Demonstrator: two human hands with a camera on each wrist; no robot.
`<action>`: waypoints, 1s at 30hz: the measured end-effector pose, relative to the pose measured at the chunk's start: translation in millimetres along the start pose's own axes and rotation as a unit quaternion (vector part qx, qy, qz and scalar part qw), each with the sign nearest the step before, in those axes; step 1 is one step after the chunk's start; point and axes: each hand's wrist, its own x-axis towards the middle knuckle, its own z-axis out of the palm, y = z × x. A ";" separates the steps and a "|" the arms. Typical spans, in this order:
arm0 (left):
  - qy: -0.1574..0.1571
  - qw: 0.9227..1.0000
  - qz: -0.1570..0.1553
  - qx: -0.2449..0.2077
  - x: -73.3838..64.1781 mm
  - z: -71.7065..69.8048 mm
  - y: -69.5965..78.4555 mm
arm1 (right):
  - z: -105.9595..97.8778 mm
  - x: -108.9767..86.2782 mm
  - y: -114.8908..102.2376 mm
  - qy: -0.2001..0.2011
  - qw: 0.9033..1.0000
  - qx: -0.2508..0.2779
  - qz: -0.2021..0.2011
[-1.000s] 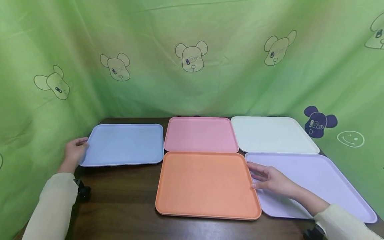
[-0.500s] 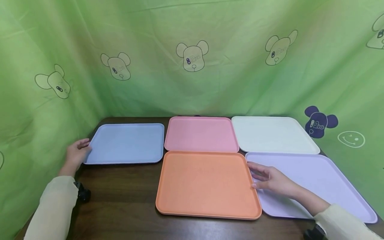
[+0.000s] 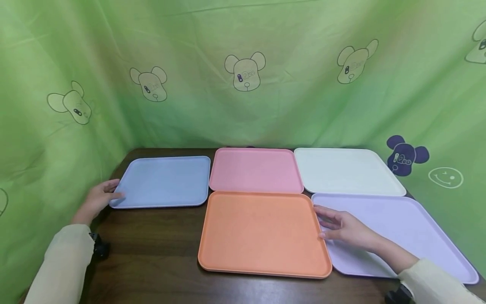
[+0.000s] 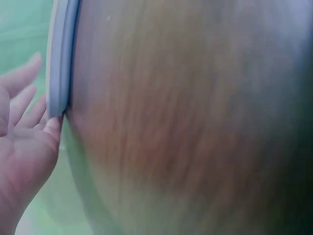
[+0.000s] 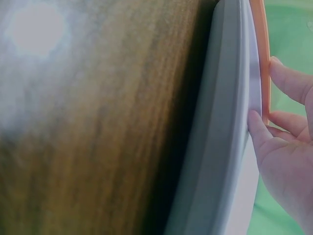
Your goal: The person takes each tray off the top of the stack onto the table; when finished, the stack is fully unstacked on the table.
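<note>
In the head view a light blue tray lies at the back left of the dark wooden table. My left hand is at its left edge near the front corner. Its thumb sticks out over the corner, and the left wrist view shows the fingers loosely extended beside the rim, with the thumb raised off it. An orange tray lies in front at the middle. My right hand hovers over or rests on a lavender tray, its fingertips touching the orange tray's right edge.
A pink tray and a white tray lie in the back row. The dark wooden table shows at the front left. A green curtain with bear drawings hangs behind and at both sides.
The blue tray's left end has shifted a little right and back. My left hand has loosened at its corner, the thumb now reaching over the tray. The right hand has stayed put.
</note>
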 end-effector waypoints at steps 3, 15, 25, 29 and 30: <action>-0.041 0.999 0.006 0.034 -1.5 -3.5 -1.1 | -1.1 0.0 -0.3 -0.002 1.000 -0.001 0.002; -0.072 0.995 0.022 0.066 -12.8 -4.0 -2.0 | -0.7 -0.1 -1.1 -0.006 1.000 0.000 0.015; -0.072 0.993 0.029 0.090 -14.6 -5.3 -5.3 | -0.7 0.5 -2.4 -0.003 1.000 -0.002 0.010; -0.064 0.992 0.025 0.103 -14.1 -4.8 -4.2 | -0.5 0.9 0.0 -0.003 1.000 0.002 0.007; -0.063 0.992 0.024 0.104 -14.3 -4.7 -4.0 | -0.2 1.1 0.6 -0.003 1.000 0.005 0.008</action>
